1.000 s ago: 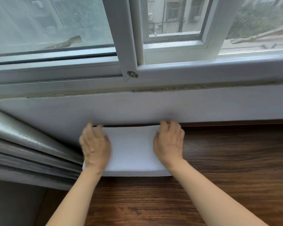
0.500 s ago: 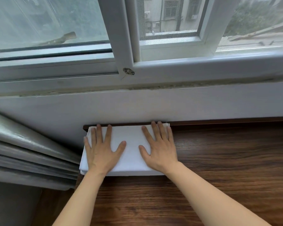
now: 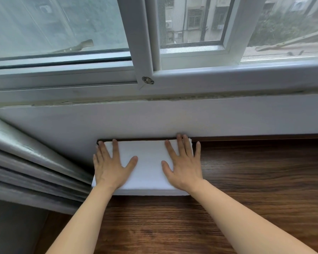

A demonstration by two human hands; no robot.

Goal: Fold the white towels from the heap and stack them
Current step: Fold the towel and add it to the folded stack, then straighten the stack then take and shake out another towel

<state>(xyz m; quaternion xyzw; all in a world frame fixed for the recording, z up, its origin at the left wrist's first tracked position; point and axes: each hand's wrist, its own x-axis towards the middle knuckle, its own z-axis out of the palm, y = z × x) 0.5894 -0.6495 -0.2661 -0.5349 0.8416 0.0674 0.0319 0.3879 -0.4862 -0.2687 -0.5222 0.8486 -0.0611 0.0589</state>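
Observation:
A stack of folded white towels lies at the far left corner of the dark wooden table, pushed up against the white wall. My left hand rests flat on the stack's left half, fingers spread. On the right half lies my right hand, also flat with fingers apart, its little finger past the stack's right edge. Neither hand grips anything. No loose heap of towels is in view.
A white wall and window frame rise directly behind the stack. Grey curtain folds hang at the left, touching the table's left edge. Bare wooden table surface extends to the right and toward me.
My hands went from curled at the towel's far edge to lying flat and spread on top. Since half a second ago they have slid slightly apart toward the stack's sides.

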